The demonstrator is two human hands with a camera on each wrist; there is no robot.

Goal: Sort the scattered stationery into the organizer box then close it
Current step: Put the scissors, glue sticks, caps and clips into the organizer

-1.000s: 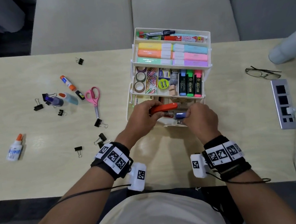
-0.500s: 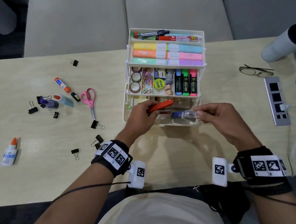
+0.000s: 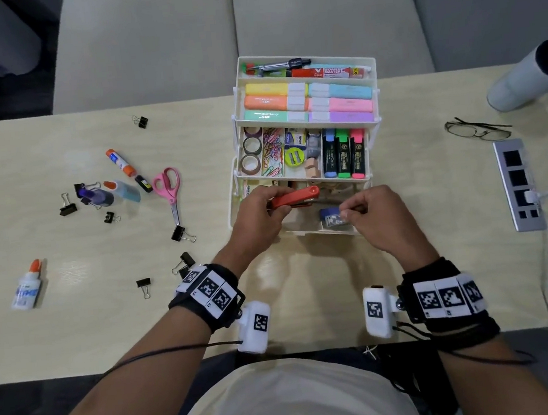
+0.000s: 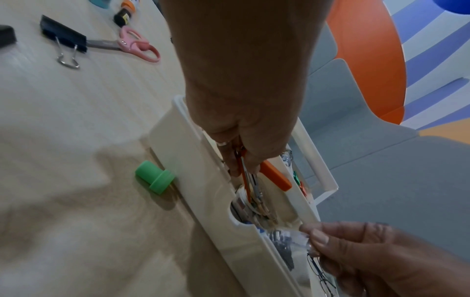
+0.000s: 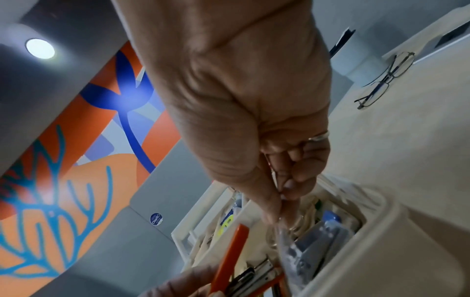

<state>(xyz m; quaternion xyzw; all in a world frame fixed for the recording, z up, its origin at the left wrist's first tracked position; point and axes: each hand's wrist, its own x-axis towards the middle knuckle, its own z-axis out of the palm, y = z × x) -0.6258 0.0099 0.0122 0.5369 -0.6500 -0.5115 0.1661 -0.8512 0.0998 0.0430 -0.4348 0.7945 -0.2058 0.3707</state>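
The white tiered organizer box (image 3: 373, 64) stands open, its upper trays full of highlighters, tape and clips. My left hand (image 3: 275, 203) grips an orange stapler (image 3: 295, 196) over the bottom compartment. My right hand (image 3: 345, 212) pinches a small clear plastic box with a blue lid (image 3: 332, 218) at the compartment's front right. In the left wrist view the left hand (image 4: 239, 160) holds the stapler (image 4: 276, 176) inside the box wall (image 4: 203, 180). In the right wrist view the right hand (image 5: 282, 197) pinches the clear box (image 5: 287, 241). Pink scissors (image 3: 168, 187), glue sticks (image 3: 120, 162) and binder clips (image 3: 181, 233) lie scattered to the left.
A white glue bottle (image 3: 27, 284) lies at the far left of the table. Glasses (image 3: 476, 129), a power strip (image 3: 519, 183) and a white cylinder (image 3: 527, 75) are on the right. A green latch (image 4: 154, 178) sticks out of the organizer's front wall. A sofa is behind the table.
My right hand drew out to the right with the clear box, then came back in over the bottom compartment. My left hand has kept hold of the orange stapler in about the same place.
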